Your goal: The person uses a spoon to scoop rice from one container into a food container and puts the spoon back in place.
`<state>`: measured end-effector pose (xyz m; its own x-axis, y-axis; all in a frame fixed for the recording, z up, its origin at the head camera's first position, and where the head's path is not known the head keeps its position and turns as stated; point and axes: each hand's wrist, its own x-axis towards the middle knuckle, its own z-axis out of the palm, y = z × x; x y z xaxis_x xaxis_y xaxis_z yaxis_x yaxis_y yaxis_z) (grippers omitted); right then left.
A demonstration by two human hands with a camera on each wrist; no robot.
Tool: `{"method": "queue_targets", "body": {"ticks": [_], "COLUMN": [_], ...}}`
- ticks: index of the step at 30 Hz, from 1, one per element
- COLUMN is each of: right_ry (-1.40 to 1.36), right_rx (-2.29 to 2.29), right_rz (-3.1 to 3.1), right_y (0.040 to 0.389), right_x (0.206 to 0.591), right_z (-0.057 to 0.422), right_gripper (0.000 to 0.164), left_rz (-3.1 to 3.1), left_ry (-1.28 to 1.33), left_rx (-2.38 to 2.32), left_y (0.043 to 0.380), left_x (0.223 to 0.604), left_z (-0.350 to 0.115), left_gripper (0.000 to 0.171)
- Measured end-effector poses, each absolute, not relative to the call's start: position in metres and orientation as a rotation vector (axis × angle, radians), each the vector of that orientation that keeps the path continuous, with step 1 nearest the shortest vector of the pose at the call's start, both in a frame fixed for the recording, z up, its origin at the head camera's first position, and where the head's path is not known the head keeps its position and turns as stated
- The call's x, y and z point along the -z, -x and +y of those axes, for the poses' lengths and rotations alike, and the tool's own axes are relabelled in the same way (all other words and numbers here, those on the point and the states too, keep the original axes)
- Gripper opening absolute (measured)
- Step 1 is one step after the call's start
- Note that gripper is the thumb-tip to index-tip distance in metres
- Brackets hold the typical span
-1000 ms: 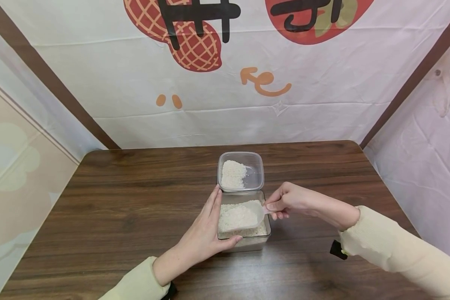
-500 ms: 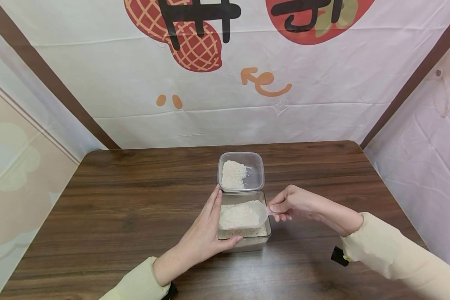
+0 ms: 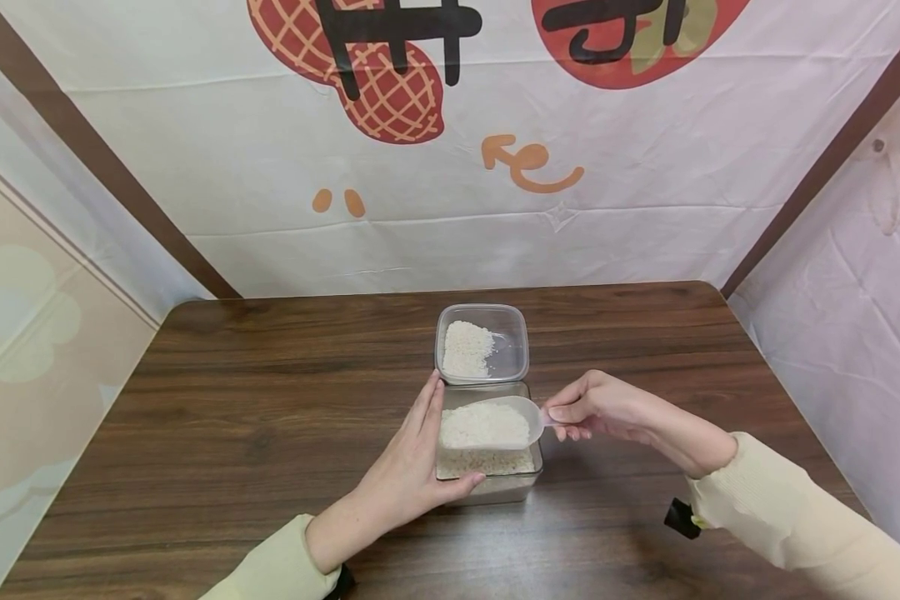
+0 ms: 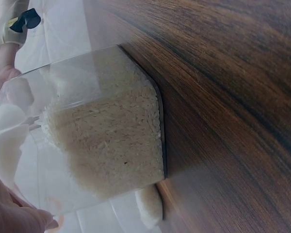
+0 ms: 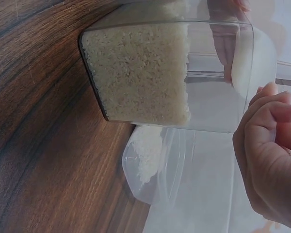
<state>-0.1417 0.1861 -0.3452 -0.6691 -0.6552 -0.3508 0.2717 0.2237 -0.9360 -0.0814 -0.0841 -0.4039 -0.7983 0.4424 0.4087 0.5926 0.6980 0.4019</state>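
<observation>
A tall clear container (image 3: 498, 490) part full of white rice (image 3: 487, 462) stands mid-table. My left hand (image 3: 401, 467) rests against its left side, fingers straight, thumb along the near rim. With thumb and fingers my right hand (image 3: 603, 410) pinches the short handle of a translucent white scoop (image 3: 536, 417), heaped with rice, over the container's open top. In the right wrist view the scoop (image 5: 262, 58) shows at rim height, above the rice inside. The scoop's far end is partly hidden by my left fingers in the head view.
Directly behind the container sits a shallow clear plastic tub (image 3: 512, 354) with a small pile of rice at its left. The brown wooden table (image 3: 270, 400) reaches back to a printed white cloth (image 3: 450, 242).
My right hand has shifted rightward, drawing the heaped scoop with it. The scoop now appears higher above the rice in the container. My left hand stays in place.
</observation>
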Motion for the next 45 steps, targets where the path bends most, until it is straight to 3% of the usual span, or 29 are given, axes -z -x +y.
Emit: {"method": "queue_targets", "body": {"ticks": [45], "right_ry": [0.295], "right_rx": [1.767], "right_rz": [1.688], "right_y": [0.156], "right_x": [0.324], "right_z": [0.194], "right_gripper": [0.015], "left_rz": [-2.619], "left_ry": [0.851], "left_rx": [0.744], "left_y": [0.080], "left_x": [0.405], "left_z": [-0.085], "left_gripper": [0.105]}}
